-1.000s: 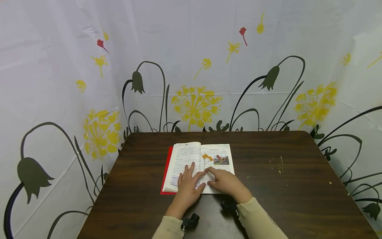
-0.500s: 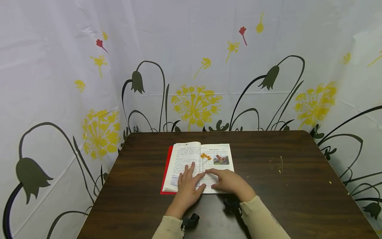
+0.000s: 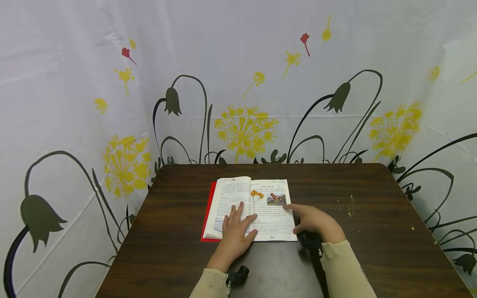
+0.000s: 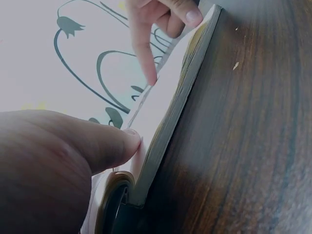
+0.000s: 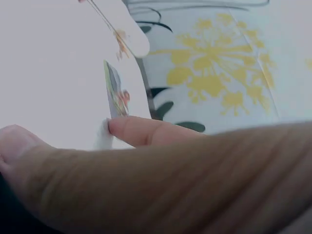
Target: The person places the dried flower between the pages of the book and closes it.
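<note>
Book [image 3: 273,221], just one, lies open, touched by two hands [image 3: 234,231] [image 3: 318,221], thumbs [image 3: 251,236] and forefingers [image 3: 295,208] spread.

Over the table [image 3: 395,256], a hand could pass between the open book [image 3: 273,231] and the left edge, along the strip before the far edge, or across the broad right side, where low crumbs [image 3: 349,214] lie on the way. A hanging curtain [image 3: 283,91] walls off the far edge. The spread left hand [image 3: 235,229] covers the left page and the gutter, and the right hand [image 3: 316,223] bars the book's right border, with a gap between them over the lower right page.
</note>
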### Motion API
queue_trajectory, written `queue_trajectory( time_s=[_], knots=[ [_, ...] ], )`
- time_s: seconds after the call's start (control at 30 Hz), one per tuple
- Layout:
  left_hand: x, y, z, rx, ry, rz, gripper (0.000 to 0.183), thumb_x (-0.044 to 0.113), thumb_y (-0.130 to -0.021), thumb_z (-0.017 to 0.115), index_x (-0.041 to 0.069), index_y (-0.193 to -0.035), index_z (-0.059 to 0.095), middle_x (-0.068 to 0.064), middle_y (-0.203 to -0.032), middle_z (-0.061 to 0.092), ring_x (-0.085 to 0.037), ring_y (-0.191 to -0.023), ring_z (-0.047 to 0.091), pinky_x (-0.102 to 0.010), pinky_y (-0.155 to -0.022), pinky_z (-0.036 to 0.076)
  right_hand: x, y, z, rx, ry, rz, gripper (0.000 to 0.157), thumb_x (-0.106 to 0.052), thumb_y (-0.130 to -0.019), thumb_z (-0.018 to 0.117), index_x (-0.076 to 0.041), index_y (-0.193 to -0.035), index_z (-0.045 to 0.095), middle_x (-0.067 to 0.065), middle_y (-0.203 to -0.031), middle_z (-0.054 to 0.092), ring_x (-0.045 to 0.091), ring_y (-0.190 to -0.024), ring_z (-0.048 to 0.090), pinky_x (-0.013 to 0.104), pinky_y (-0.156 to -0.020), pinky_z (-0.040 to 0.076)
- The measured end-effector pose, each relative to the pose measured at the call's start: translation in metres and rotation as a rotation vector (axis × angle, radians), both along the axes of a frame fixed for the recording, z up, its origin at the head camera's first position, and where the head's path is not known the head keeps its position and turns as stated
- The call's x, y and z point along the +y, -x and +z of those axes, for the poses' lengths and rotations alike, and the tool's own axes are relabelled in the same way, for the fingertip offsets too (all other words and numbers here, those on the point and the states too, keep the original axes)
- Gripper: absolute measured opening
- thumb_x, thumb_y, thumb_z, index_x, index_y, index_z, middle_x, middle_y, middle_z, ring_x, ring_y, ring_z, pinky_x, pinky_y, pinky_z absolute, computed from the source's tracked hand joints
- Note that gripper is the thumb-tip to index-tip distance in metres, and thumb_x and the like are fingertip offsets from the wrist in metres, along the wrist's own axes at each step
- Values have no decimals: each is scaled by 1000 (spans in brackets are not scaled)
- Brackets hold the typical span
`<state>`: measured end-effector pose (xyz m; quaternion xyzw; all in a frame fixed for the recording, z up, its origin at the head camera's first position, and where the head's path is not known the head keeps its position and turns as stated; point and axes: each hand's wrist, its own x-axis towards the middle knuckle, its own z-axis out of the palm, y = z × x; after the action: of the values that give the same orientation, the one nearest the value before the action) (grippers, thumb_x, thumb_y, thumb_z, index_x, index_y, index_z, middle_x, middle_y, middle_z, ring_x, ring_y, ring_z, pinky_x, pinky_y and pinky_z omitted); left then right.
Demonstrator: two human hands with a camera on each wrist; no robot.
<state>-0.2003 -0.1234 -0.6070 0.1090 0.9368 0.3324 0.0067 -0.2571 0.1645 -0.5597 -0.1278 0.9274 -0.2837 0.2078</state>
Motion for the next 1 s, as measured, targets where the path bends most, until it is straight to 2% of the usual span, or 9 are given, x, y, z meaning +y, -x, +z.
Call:
queue_trajectory(
  time_s=[0.07, 0.13, 0.2, 0.3, 0.37, 0.5, 0.57, 0.9, 1.0],
  knots=[
    [0, 0, 0, -6, 2, 0, 47, 27, -100, 76, 25, -147, 69, -16, -182, 23, -49, -169, 11, -78, -130, 9, 6, 1, 1, -25, 26, 4, 87, -3, -82, 93, -17, -159, 57, 16, -143, 67, 25, -97, 59, 42, -85, 50],
    [0, 1, 0, -11, 0, 3, 47, 27, -100, 76, 26, -147, 69, -16, -182, 23, -48, -170, 11, -77, -130, 9, 9, 2, 1, -29, 42, 14, 85, -3, -84, 92, -15, -160, 56, 18, -150, 64, 27, -103, 60, 44, -88, 51],
    [-1, 1, 0, -24, 0, 9, 48, 28, -101, 75, 27, -148, 68, -14, -183, 22, -46, -170, 10, -76, -131, 8, 10, 2, 2, -16, 44, 27, 81, -6, -87, 90, -14, -160, 56, 20, -156, 60, 30, -116, 64, 50, -97, 55],
    [-1, 1, 0, -27, 1, 14, 49, 30, -101, 75, 25, -149, 67, -14, -183, 22, -46, -170, 10, -76, -132, 8, 9, 2, 2, -28, 69, 10, 81, -13, -87, 92, -14, -159, 56, 20, -155, 62, 33, -126, 64, 57, -109, 53],
    [-1, 1, 0, -29, 0, 16, 50, 30, -101, 75, 23, -149, 67, -13, -183, 22, -45, -171, 10, -75, -132, 8, 6, 1, 1, -37, 78, 7, 84, -17, -85, 95, -14, -158, 54, 18, -147, 67, 31, -121, 66, 57, -108, 53],
    [-1, 1, -1, -26, -6, 19, 51, 30, -100, 76, 22, -149, 66, -14, -183, 23, -45, -171, 10, -76, -131, 8, 1, 1, 0, -53, 80, 1, 92, -16, -78, 99, -14, -155, 47, 13, -127, 73, 23, -95, 63, 49, -97, 54],
    [-1, 1, -1, -28, -5, 18, 51, 30, -101, 76, 22, -149, 65, -13, -183, 22, -45, -171, 10, -75, -132, 8, -1, 1, -1, -48, 69, -3, 93, -15, -77, 100, -14, -153, 46, 12, -122, 74, 21, -90, 63, 46, -93, 55],
    [-1, 2, -2, -13, -4, 7, 49, 29, -100, 76, 22, -148, 67, -14, -182, 23, -46, -170, 11, -76, -131, 9, -5, 3, -3, -12, 49, -48, 80, -19, -80, 98, -15, -145, 51, 13, -120, 73, 24, -93, 62, 45, -91, 53],
    [-1, 2, -2, -6, -4, 3, 49, 29, -100, 76, 21, -147, 67, -15, -182, 24, -47, -170, 12, -77, -130, 10, -8, 4, -3, 10, 62, -74, 82, -23, -83, 96, -10, -147, 48, 16, -116, 73, 25, -94, 63, 47, -92, 54]
  ],
)
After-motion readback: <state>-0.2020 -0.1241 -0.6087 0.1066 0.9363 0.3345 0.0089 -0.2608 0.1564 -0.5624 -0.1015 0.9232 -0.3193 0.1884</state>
